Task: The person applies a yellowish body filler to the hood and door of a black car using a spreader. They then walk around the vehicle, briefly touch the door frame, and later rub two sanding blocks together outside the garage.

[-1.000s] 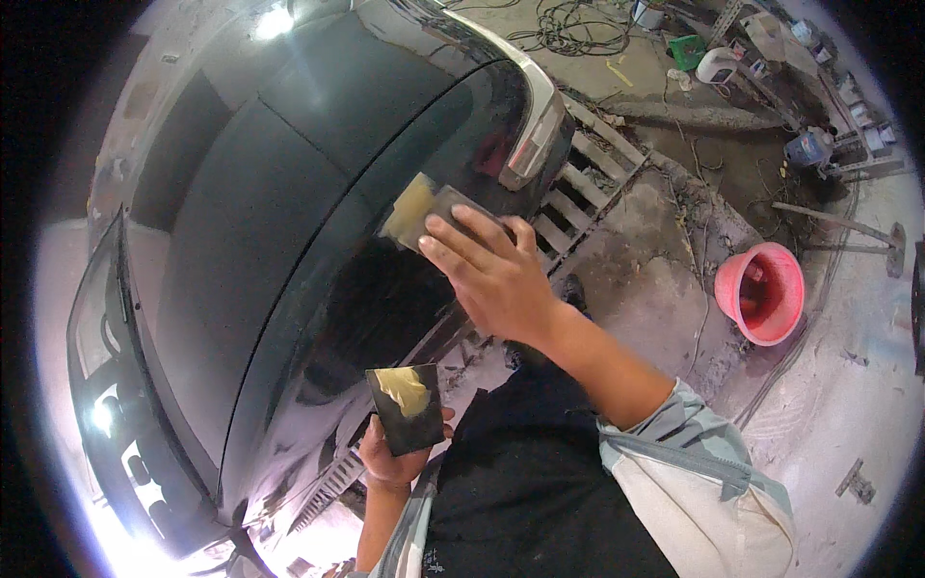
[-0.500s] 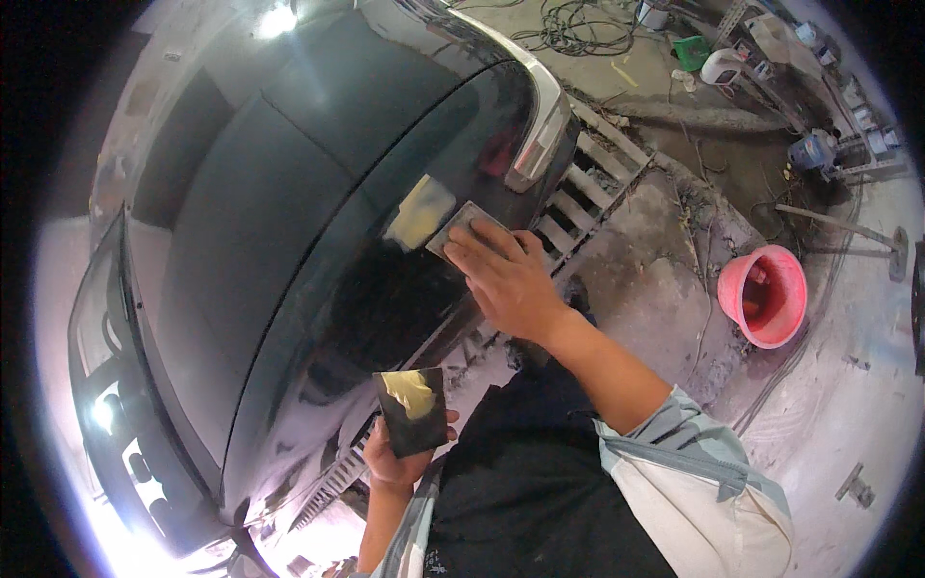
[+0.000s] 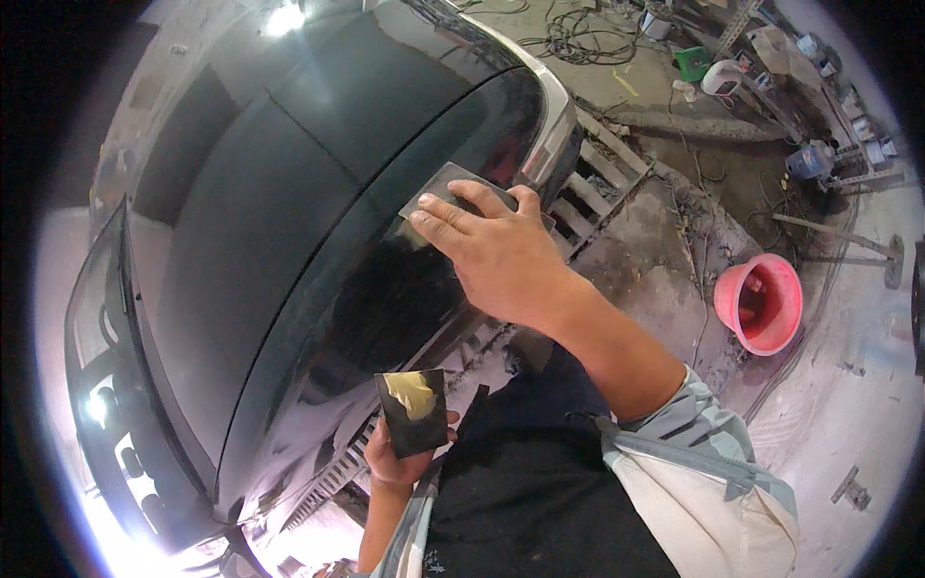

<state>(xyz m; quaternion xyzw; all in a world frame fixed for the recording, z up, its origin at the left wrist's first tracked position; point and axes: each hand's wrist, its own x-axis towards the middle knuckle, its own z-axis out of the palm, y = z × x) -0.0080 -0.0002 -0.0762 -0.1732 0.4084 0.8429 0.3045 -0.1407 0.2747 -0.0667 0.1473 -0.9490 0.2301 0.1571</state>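
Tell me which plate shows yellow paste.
The plate in the left hand: yellow paste on its face; the other plate, under the right hand, shows none.

Floor (image 3: 636, 299): grey, stained and dirty. Directly on it: one loose coil of dark cable (image 3: 581, 40), one thin yellow strip (image 3: 626, 85), one pink bucket (image 3: 729, 297). Bucket's contents indistinct.

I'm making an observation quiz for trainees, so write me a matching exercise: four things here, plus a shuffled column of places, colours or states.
Things:
1. dark plate
2. flat spreader
3. bucket
4. cable

Descriptions:
A. pinkish red
B. lying in loops
C. in the left hand, bearing yellow paste
D. under the fingers of the right hand

Pairs: 1-C, 2-D, 3-A, 4-B.
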